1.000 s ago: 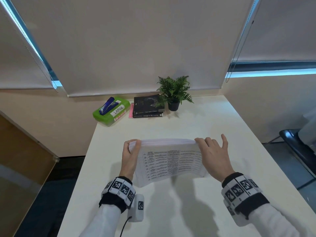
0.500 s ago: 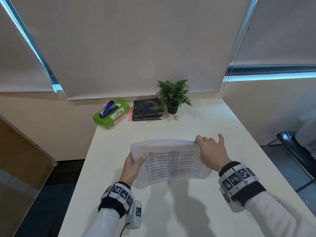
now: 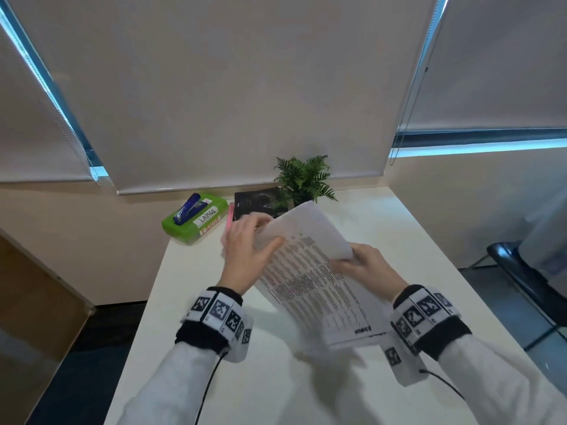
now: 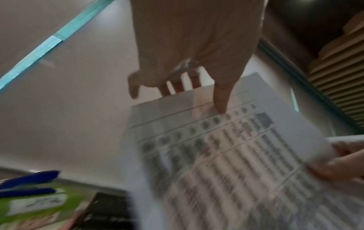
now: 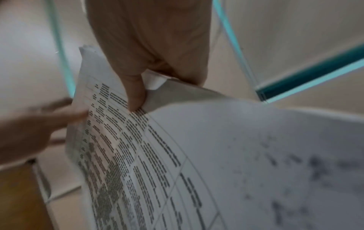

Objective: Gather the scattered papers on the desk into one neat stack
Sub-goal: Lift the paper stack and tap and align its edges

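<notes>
A stack of printed papers (image 3: 310, 289) hangs tilted above the white desk (image 3: 399, 234), its far end raised and curling over, its near end low. My left hand (image 3: 245, 253) holds the far left edge, thumb on the printed face and fingers behind. My right hand (image 3: 365, 268) grips the right edge under the curled part. In the left wrist view the left hand's (image 4: 197, 46) thumb lies on the blurred papers (image 4: 226, 155). The right wrist view shows my right hand (image 5: 153, 46) pinching the papers (image 5: 216, 155).
At the desk's far edge stand a green box (image 3: 202, 231) with a blue stapler (image 3: 187, 208) on top, black books (image 3: 257, 200) and a potted fern (image 3: 303, 179). A black chair (image 3: 527, 271) sits to the right of the desk.
The stack, held wide across between both hands, has turned to run lengthwise and tipped up at the far end. My left hand went up and forward; the right stayed on its edge.
</notes>
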### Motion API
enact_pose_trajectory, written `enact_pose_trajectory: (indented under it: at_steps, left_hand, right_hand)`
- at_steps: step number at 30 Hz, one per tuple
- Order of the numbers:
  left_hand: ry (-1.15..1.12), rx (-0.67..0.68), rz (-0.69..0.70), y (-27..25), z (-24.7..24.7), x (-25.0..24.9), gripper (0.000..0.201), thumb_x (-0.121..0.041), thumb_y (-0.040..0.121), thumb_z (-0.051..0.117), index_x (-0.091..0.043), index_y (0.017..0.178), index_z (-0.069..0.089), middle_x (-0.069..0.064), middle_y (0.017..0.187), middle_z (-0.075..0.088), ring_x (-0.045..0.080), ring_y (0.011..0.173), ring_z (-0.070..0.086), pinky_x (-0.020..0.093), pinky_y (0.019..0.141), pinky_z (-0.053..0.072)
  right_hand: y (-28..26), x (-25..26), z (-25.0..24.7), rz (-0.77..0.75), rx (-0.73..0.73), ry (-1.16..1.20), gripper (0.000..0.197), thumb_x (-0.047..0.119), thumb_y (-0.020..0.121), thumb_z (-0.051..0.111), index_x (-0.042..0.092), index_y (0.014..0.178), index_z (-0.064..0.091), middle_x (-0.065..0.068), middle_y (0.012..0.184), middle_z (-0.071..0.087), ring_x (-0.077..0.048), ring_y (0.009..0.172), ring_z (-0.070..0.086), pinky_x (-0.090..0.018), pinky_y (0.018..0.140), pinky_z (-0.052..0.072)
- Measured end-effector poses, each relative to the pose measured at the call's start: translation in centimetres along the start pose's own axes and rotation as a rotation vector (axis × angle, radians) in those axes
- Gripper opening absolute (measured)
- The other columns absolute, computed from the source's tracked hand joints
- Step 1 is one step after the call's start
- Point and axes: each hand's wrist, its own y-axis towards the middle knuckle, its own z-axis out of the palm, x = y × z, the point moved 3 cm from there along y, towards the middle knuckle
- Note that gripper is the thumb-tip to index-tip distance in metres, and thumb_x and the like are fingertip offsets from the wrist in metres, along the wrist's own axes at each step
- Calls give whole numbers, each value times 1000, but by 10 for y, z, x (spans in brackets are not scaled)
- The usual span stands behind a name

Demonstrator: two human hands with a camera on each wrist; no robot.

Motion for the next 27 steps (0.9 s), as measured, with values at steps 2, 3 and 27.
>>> enact_pose_trajectory:
  at_steps: [2,3,27]
  left_hand:
    - [39,-114,-176,-8,-4,22,77,-44,72,75,-24,135,36,0,137,37,12,128,31,41,111,24]
    - [-62,-90,-313,-15,-5,33,92,-42,70,78,-22,143,24,4,145,29,17,136,26,42,114,22]
    - [-564,544,-565,-78,20,47,47,-34,87,64,-22,130,51,-8,123,65,10,113,63,43,104,45]
  right_hand:
    - [-8,-12,-3,94,-40,242,15,12,86,64,11,102,67,-1,95,72,-15,86,68,-22,70,55]
    - [-13,-17,-5,134,-53,342,15,10,86,63,10,102,65,0,91,72,-14,82,68,-20,66,54]
    - [-32,-54,27,622,317,840,37,13,92,52,2,128,52,-20,124,62,-36,114,60,-50,100,44]
